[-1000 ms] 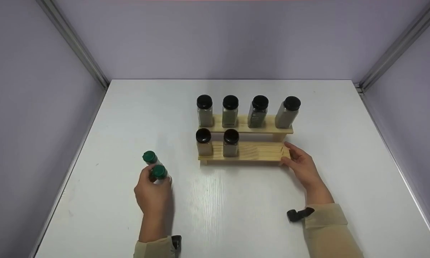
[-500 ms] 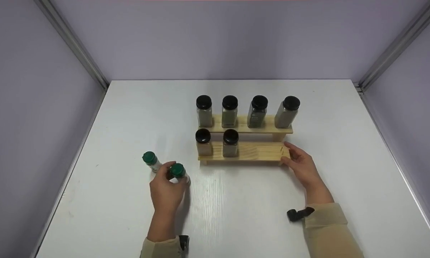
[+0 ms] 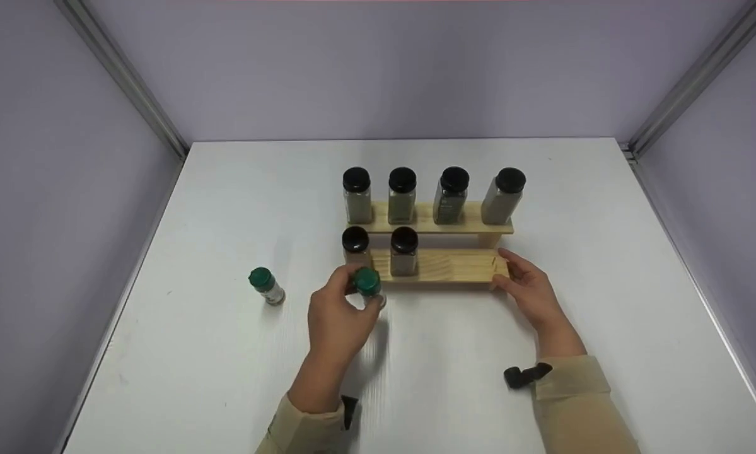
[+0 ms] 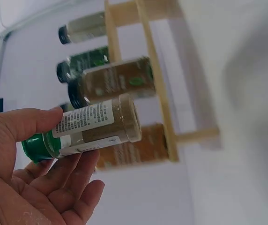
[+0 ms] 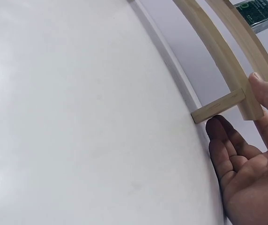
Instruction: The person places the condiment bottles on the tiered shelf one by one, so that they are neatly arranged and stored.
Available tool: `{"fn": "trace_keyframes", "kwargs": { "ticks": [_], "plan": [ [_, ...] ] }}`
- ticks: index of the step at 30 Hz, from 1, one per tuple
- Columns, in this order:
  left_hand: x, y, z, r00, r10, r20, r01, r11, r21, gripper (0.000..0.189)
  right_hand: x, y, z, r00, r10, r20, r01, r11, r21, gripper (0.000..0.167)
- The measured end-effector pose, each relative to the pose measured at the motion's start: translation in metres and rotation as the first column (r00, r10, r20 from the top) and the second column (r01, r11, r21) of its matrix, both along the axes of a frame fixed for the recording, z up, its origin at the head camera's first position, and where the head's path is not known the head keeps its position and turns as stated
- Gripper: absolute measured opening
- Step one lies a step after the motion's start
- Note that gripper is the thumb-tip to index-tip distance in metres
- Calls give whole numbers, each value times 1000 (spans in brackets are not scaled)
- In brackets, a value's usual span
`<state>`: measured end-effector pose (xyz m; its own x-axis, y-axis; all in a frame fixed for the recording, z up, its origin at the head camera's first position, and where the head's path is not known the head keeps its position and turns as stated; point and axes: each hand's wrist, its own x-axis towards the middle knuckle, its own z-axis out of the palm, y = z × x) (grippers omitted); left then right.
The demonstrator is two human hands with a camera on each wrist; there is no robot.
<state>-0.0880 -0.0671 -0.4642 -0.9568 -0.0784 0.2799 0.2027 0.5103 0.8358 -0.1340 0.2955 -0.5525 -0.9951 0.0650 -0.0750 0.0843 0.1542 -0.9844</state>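
My left hand (image 3: pixel 337 321) pinches a small spice jar with a green cap (image 3: pixel 368 281) between thumb and fingers, just in front of the rack's lower left end. Brown powder and a printed white label show on this jar (image 4: pixel 96 123) in the left wrist view, where it lies sideways across the picture. At the lower shelf's right end, my right hand (image 3: pixel 534 296) grips the two-tier wooden spice rack (image 3: pixel 456 266). In the right wrist view its thumb (image 5: pixel 265 91) lies on the shelf edge, with the other fingers below and behind.
Several black-capped spice jars stand along the upper tier (image 3: pixel 425 217). Two more, including one grey-brown jar (image 3: pixel 405 255), stand at the lower tier's left. Another green-capped jar (image 3: pixel 268 287) stands alone on the white table (image 3: pixel 214 353). Pale walls (image 3: pixel 378 69) enclose the table.
My left hand has carried the green-capped jar right and toward the rack, away from the other green-capped jar. My right hand stays at the rack's right end.
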Motion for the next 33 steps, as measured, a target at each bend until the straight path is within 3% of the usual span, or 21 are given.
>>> {"fn": "trace_keyframes", "kwargs": {
  "ticks": [4, 9, 17, 20, 27, 33],
  "plan": [
    [-3, 19, 11, 997, -68, -31, 67, 998, -10, 52, -1, 0, -1, 1000, 0, 0, 0, 1000, -17, 65],
    [-8, 41, 17, 990, -128, -60, 124, 990, -61, 53, -1, 1, 0, 1000, 13, 25, -13, 1000, -2, 66],
    [-20, 74, 25, 954, -245, -170, 205, 952, -226, 47, -1, 2, 4, 999, 17, 33, -17, 1000, 5, 66],
    [-26, 85, 27, 955, -263, -137, 220, 938, -267, 47, -1, 3, 3, 999, 18, 38, -18, 1000, 7, 66],
    [-34, 109, 27, 967, -256, 21, 250, 919, -306, 53, -2, 4, 0, 999, 33, 33, -33, 999, -3, 65],
    [-39, 121, 19, 972, -230, 56, 235, 904, -357, 59, -1, 2, -1, 999, 25, 22, -25, 1000, -4, 62]
  ]
}}
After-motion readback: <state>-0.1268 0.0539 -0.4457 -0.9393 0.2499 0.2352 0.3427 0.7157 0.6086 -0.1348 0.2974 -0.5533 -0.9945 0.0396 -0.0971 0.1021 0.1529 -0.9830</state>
